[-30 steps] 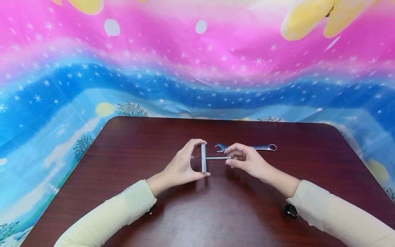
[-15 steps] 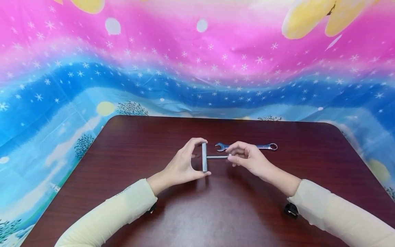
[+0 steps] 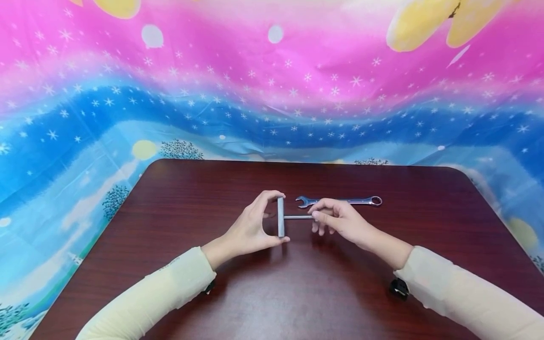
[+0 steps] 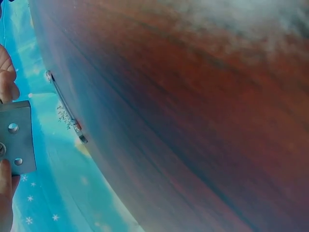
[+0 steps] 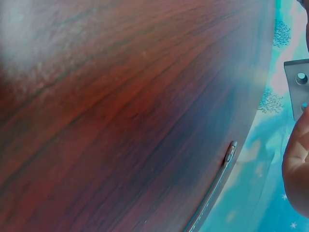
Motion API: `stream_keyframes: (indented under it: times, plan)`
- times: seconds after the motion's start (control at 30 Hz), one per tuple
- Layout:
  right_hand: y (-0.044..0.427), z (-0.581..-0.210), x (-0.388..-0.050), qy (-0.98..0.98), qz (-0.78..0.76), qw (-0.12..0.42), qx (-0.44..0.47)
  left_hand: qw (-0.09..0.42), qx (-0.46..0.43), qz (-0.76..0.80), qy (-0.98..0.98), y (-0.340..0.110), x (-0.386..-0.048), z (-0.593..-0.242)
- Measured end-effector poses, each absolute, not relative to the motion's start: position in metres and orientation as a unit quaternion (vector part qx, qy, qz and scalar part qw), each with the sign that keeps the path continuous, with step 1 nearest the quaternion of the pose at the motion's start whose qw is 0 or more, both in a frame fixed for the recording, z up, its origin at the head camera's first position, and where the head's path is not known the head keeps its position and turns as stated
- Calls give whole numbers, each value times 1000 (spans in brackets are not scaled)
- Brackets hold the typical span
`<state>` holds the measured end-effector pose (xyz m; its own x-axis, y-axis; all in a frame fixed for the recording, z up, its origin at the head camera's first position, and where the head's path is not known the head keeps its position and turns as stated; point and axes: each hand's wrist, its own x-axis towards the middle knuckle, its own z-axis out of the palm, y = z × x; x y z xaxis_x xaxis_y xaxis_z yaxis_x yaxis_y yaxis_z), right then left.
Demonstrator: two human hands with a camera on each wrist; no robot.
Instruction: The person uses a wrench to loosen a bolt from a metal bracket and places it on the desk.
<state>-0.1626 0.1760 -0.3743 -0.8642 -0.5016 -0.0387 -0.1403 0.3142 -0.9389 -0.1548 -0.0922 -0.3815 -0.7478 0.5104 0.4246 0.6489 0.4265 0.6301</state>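
My left hand [image 3: 248, 226] holds a grey metal plate [image 3: 281, 217] upright by its edges, thumb at the near end and fingers at the far end. Round holes show in the plate [image 4: 23, 145] in the left wrist view. A long, thin bolt [image 3: 297, 217] sticks out of the plate's middle to the right. With thumb and forefinger my right hand [image 3: 346, 222] pinches the bolt's far end, which the fingers hide. Both hands are raised over the table. Only the plate's corner [image 5: 294, 89] and part of the right hand show in the right wrist view.
A combination wrench [image 3: 365, 201] lies on the dark wood table [image 3: 204, 189] just behind my right hand, its open end to the left. A colourful printed cloth [image 3: 263, 94] hangs behind and beside the table.
My right thumb and fingers have shifted around the bolt's end, covering the tip that showed before; the lower fingers now reach below it. Left hand and plate stay nearly still.
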Motion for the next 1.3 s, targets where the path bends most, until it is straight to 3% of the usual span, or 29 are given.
stream_keyframes:
  times: [0.23, 0.5, 0.87, 1.13, 1.3]
  plan:
    - [172, -376, -163, 792, -563, 119, -203, 85, -344, -415, -838, -93, -156, -381]
    - [176, -371, -164, 795, -553, 165, -187, 84, -345, -412, -839, -94, -155, -382]
    - [174, -371, -164, 775, -578, 144, -209, 83, -344, -415, -838, -94, -155, -382]
    - [175, -373, -165, 746, -608, 200, -185, 86, -339, -414, -841, -96, -156, -382]
    - [173, -372, -164, 763, -593, 176, -190, 85, -344, -414, -838, -96, -157, -382]
